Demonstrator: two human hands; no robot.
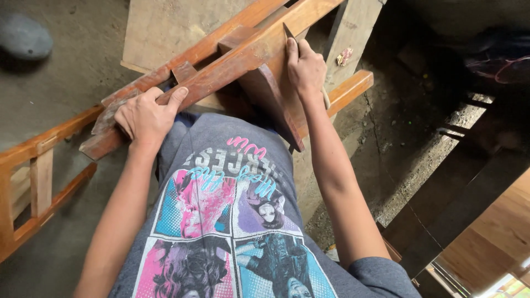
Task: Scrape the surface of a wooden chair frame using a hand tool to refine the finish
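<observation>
A reddish-brown wooden frame piece (pixel 237 60) lies slanted across my lap, running from lower left to upper right. My left hand (pixel 146 113) lies flat on its lower end, fingers spread over the rail. My right hand (pixel 303 66) is closed around a small dark pointed tool (pixel 289 32) whose tip rests against the upper rail. A curved wooden bracket (pixel 279 105) hangs from the rail below my right hand. My grey printed shirt (pixel 232 209) fills the lower middle.
A light wooden frame (pixel 38 171) stands at the left. A pale board (pixel 160 27) lies under the work. A grey stone (pixel 23 36) sits on the dirt floor at top left. Dark steps and planks (pixel 469 165) fill the right side.
</observation>
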